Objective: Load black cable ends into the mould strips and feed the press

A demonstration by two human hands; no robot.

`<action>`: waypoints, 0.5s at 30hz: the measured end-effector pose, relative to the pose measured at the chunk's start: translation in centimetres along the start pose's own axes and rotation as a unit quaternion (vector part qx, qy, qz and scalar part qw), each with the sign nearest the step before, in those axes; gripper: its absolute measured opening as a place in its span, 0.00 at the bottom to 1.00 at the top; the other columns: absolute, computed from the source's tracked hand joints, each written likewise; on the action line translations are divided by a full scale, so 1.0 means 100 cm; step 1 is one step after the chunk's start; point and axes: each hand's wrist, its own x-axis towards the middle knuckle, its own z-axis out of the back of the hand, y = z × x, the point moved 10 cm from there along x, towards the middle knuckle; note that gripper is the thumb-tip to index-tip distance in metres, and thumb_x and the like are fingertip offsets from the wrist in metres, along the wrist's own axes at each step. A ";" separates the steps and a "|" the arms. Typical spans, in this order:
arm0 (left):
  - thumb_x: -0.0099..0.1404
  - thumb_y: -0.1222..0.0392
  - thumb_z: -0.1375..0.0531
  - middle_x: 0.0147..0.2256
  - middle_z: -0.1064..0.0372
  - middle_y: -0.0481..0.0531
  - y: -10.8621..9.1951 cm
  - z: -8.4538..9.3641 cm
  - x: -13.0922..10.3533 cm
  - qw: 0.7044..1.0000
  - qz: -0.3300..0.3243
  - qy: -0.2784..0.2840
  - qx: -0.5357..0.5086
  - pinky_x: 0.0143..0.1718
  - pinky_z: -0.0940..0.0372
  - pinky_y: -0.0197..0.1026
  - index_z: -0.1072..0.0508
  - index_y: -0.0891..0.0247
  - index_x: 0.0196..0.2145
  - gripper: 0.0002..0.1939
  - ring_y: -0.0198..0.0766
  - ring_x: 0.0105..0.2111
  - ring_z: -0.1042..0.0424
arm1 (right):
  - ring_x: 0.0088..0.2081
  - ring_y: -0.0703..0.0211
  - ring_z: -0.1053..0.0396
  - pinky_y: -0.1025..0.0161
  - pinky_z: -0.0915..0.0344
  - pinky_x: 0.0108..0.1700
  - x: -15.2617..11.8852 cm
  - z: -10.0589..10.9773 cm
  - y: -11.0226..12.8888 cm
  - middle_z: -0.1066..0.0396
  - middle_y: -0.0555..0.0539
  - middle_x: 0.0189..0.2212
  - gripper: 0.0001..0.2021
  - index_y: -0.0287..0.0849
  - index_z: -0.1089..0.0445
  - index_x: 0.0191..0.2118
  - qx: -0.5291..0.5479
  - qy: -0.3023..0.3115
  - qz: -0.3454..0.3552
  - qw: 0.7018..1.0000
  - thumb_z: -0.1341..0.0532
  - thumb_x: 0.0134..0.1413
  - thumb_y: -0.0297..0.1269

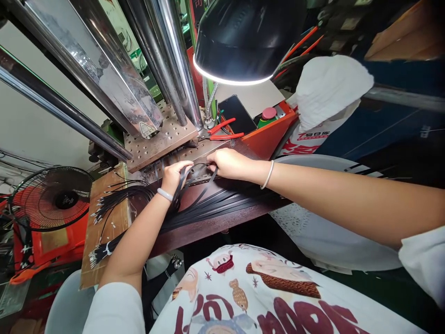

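Observation:
My left hand (174, 175) is closed around a looped black cable (178, 192), thumb and fingers pinched together at the near edge of the press. A short way to the right, my right hand (227, 163) pinches the same kind of thin black cable, and a strand arcs between the two hands. Its gripped ends are hidden by my fingers. Below both hands, a bundle of flat black cables (215, 202) lies along the dark red table (198, 234). More black cables with metal tips (104, 204) fan out on a cardboard sheet at the left.
A press with steel columns and a drilled base plate (163, 147) stands ahead. Behind my right hand lie red-handled pliers (225, 136). A lit black lamp (243, 46) hangs above. An orange bin (274, 130), a phone-like dark slab (236, 113) and a fan (52, 198) flank the table.

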 end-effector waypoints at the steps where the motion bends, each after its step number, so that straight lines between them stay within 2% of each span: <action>1: 0.64 0.64 0.40 0.33 0.22 0.54 -0.001 -0.008 0.001 1.000 -0.009 0.027 0.012 0.39 0.30 0.36 0.20 0.66 0.33 0.07 0.38 0.33 0.23 | 0.32 0.55 0.30 0.64 0.41 0.34 -0.001 0.000 -0.004 0.25 0.44 0.28 0.07 0.38 0.23 0.33 0.038 0.000 -0.017 0.999 0.40 0.51 0.27; 4: 0.64 0.66 0.40 0.32 0.22 0.51 0.003 -0.018 0.004 0.998 0.000 0.059 0.020 0.36 0.31 0.34 0.21 0.65 0.34 0.06 0.36 0.32 0.24 | 0.33 0.58 0.30 0.65 0.38 0.35 -0.001 -0.006 -0.016 0.26 0.48 0.27 0.06 0.39 0.22 0.32 0.180 -0.010 -0.061 0.982 0.37 0.50 0.30; 6: 0.63 0.65 0.38 0.33 0.23 0.50 0.006 -0.019 0.006 0.997 0.010 0.069 0.020 0.37 0.31 0.34 0.22 0.65 0.34 0.05 0.36 0.32 0.24 | 0.33 0.59 0.30 0.66 0.38 0.35 0.000 -0.010 -0.017 0.26 0.49 0.27 0.04 0.39 0.22 0.29 0.227 -0.027 -0.057 0.972 0.36 0.47 0.31; 7: 0.62 0.66 0.38 0.33 0.23 0.50 0.006 -0.023 0.006 0.995 0.007 0.092 0.022 0.37 0.31 0.34 0.22 0.65 0.34 0.04 0.36 0.33 0.24 | 0.32 0.60 0.31 0.66 0.38 0.35 0.001 -0.012 -0.016 0.27 0.49 0.27 0.04 0.39 0.22 0.28 0.235 -0.030 -0.050 0.970 0.35 0.47 0.31; 9: 0.61 0.67 0.37 0.32 0.23 0.50 0.006 -0.032 0.003 0.990 0.000 0.140 0.026 0.38 0.31 0.34 0.22 0.65 0.31 0.03 0.36 0.33 0.24 | 0.31 0.61 0.31 0.66 0.39 0.34 0.003 -0.017 -0.014 0.27 0.49 0.27 0.04 0.39 0.22 0.27 0.229 -0.024 -0.037 0.972 0.35 0.46 0.32; 10: 0.60 0.67 0.37 0.31 0.23 0.50 0.008 -0.033 0.002 0.989 0.003 0.146 0.024 0.37 0.31 0.34 0.22 0.65 0.31 0.03 0.37 0.33 0.24 | 0.30 0.60 0.31 0.66 0.39 0.34 0.004 -0.020 -0.013 0.27 0.49 0.27 0.05 0.40 0.22 0.27 0.215 -0.019 -0.029 0.976 0.36 0.47 0.32; 12: 0.60 0.66 0.37 0.30 0.23 0.50 0.011 -0.029 -0.001 0.992 0.024 0.125 0.001 0.35 0.31 0.34 0.22 0.65 0.31 0.02 0.37 0.31 0.24 | 0.32 0.59 0.32 0.65 0.40 0.35 0.004 -0.021 -0.007 0.27 0.48 0.28 0.06 0.40 0.22 0.27 0.169 -0.012 0.006 0.985 0.37 0.49 0.32; 15: 0.61 0.64 0.38 0.29 0.23 0.49 0.009 -0.024 -0.005 0.994 0.041 0.099 -0.032 0.32 0.31 0.33 0.22 0.65 0.32 0.04 0.36 0.29 0.24 | 0.35 0.56 0.33 0.63 0.40 0.38 -0.003 -0.017 0.009 0.28 0.45 0.28 0.08 0.39 0.23 0.28 0.088 -0.026 0.095 0.991 0.39 0.52 0.32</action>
